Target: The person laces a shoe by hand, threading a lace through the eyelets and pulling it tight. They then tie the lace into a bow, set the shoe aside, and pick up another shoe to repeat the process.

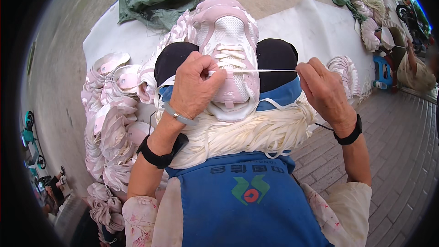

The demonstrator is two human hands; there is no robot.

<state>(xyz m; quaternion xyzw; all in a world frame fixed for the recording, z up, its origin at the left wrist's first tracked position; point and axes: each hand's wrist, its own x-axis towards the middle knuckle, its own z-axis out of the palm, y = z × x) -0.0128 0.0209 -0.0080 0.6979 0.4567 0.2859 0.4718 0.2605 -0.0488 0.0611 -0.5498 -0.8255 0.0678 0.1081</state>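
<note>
Sitting over big white sheet [320, 27] on ground, heaps of pink shoe tops [112, 123] lying at my left. Holding pink and white shoe [228, 41] on my knees, bundle of white laces [247, 132] resting in lap on blue apron [247, 201]. Left hand [194, 87] pinching white lace [260, 70] at shoe front, right hand [322, 89] gripping its far end, pulling it tight; hands well apart. Pulling too hard, lace might be slipping out of eyelet, or shoe sliding off knees.

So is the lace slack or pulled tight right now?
Tight: the lace runs as a straight line from the left hand at the shoe across to the right hand.
</note>
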